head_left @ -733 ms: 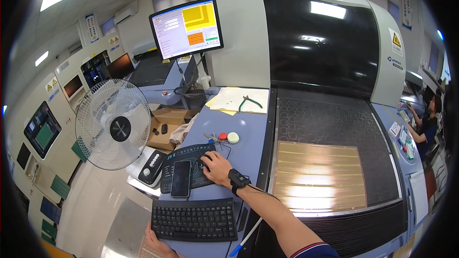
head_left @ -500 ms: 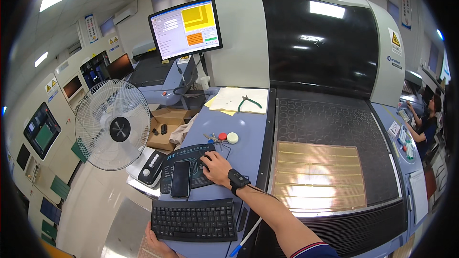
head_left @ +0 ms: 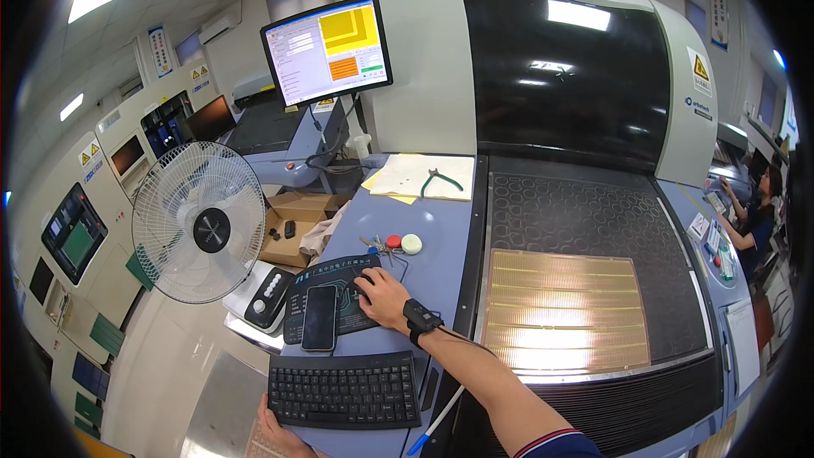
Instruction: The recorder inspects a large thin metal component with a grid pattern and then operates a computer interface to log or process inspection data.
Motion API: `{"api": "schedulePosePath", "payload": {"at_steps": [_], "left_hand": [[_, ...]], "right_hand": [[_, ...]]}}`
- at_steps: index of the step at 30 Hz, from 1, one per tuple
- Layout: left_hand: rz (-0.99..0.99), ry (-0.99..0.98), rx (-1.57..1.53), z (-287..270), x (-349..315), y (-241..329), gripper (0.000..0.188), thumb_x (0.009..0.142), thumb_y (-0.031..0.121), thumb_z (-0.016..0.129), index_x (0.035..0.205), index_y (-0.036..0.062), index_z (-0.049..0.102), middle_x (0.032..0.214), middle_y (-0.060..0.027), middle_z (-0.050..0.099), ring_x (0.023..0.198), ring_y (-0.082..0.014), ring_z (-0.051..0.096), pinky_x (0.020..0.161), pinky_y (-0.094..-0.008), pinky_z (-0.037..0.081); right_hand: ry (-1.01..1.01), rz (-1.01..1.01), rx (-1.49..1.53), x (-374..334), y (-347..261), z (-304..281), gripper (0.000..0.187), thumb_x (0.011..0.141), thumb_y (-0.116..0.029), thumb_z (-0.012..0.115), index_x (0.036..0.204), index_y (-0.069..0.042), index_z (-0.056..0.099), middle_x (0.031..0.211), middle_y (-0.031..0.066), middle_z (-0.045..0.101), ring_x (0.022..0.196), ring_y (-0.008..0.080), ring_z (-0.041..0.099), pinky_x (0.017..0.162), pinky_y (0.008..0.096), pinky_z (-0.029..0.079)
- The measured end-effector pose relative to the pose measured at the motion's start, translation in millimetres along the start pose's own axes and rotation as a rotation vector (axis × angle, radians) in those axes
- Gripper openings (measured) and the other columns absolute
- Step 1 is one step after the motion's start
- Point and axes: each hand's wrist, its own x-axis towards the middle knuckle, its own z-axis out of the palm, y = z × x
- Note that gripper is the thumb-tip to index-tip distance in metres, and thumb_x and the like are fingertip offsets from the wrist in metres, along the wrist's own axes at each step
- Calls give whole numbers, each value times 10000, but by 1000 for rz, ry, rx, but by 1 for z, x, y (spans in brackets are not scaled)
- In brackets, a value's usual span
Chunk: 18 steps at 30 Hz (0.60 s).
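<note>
My right hand [head_left: 384, 298] rests on the dark printed mouse pad [head_left: 349, 266], its fingers curved over a dark mouse that the hand mostly hides. A black watch-like band with a cable sits on that wrist. At the lower left, my left hand [head_left: 278, 434] is closed against the left edge of a black keyboard [head_left: 343, 392], which covers part of the hand. A phone with a dark screen [head_left: 320, 319] lies on the pad between keyboard and right hand. Beyond them, a lit monitor [head_left: 326, 53] shows yellow and orange panels.
To the right, a gold patterned panel [head_left: 566, 312] lies on the machine's black bed [head_left: 585, 212]. Green-handled pliers [head_left: 443, 180] rest on white paper. Keys with red and white round tags [head_left: 393, 242] lie nearer. A fan [head_left: 199, 220] stands left; another person [head_left: 755, 212] works far right.
</note>
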Motion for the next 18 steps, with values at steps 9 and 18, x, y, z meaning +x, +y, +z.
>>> {"api": "schedulePosePath", "payload": {"at_steps": [9, 18], "left_hand": [[-9, 16, 10, 1, -1, 6, 515, 1009, 250, 403, 1312, -122, 589, 1280, -219, 642, 1164, -283, 605, 1060, -380, 428], [-2, 18, 36, 0, 0, 1, 508, 1023, 262, 408, 1312, -114, 593, 1287, -214, 639, 1181, -287, 594, 1074, -384, 413]], "right_hand": [[-6, -14, 25, 1, -3, -4, 354, 840, -120, 670, 1181, -34, 625, 1251, 174, 578, 1177, 353, 560, 1013, 429, 495], [-37, -18, 59, 1, -5, -8, 366, 860, -132, 672, 1209, -32, 633, 1286, 182, 573, 1221, 355, 553, 1033, 429, 491]]}}
